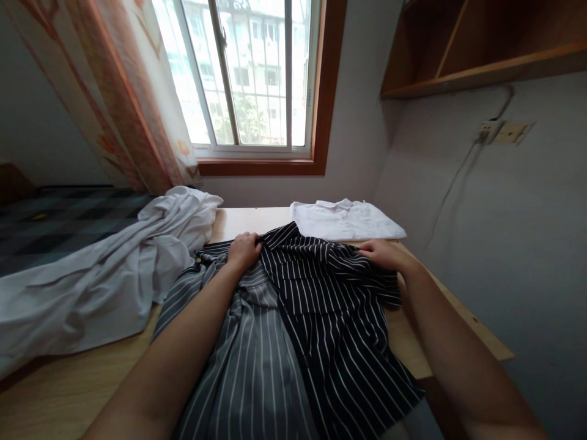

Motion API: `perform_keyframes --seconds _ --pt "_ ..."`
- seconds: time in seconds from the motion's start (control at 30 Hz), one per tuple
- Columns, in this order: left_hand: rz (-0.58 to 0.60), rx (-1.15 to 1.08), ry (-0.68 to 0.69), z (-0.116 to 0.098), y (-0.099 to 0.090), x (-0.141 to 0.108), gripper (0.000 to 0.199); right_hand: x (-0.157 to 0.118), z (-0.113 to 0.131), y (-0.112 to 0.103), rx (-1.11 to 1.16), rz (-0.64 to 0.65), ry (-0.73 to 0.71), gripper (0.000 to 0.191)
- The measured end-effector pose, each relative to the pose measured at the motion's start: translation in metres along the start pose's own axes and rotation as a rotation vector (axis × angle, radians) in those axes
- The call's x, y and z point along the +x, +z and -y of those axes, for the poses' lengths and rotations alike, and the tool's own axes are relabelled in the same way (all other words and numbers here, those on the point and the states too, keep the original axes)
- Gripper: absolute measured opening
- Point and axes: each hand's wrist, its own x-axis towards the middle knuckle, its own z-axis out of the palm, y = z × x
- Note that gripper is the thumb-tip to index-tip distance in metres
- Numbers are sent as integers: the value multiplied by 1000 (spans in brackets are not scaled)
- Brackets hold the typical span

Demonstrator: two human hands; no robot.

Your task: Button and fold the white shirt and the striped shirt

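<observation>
A black shirt with white stripes (316, 293) lies spread on the wooden table, its collar end toward the window. The left part is turned open, showing the greyer inner side of the cloth. My left hand (245, 249) is closed on the shirt near the collar. At the right shoulder, my right hand (378, 252) pinches the fabric between thumb and fingers. The shirt's lower end hangs toward me, past the near edge of the table.
A folded white shirt (346, 220) lies at the table's far side. Crumpled white cloth (105, 287) covers the left, beside a dark checked bed (55, 226). The wooden table (82, 391) meets a wall at right, under a shelf (486, 67) and a cord (452, 183).
</observation>
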Motion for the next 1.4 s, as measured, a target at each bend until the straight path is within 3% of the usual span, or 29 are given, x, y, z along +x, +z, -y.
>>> perform_keyframes --seconds 0.13,0.27,0.47,0.63,0.73,0.8,0.93,1.0,1.1,1.2,1.3,1.4 --pt "-14 -30 53 -5 -3 -2 28 4 -6 -4 -131 -296 76 32" --pt "-17 -37 68 -9 -5 -3 27 5 -8 -6 -105 -533 115 32" --pt "-3 -29 93 -12 -6 -5 29 8 -8 -5 190 -613 218 35" --pt "-7 -49 113 -18 -8 -6 27 5 0 -6 -49 -872 102 31" --pt "-16 -82 82 -23 -8 -7 26 5 0 -7 -148 -940 43 34" --pt "-24 -104 56 -25 -7 -7 26 5 -4 -3 -219 -883 77 34" --pt "-11 -116 61 -24 -3 -8 25 6 -15 12 -369 -588 344 35" --pt "-57 -144 76 -23 -3 -8 33 9 -15 18 -393 -543 370 39" --pt "-197 -200 148 -25 -8 -10 51 15 -5 25 -401 -582 143 36" --pt "-225 -243 279 -33 -13 -12 47 23 10 36 -364 -493 -134 38" --pt "-107 -258 408 -43 -11 -14 39 27 20 52 -347 -345 -217 41" --pt "94 -202 479 -49 -1 -17 46 28 21 63 -331 -210 -127 48"
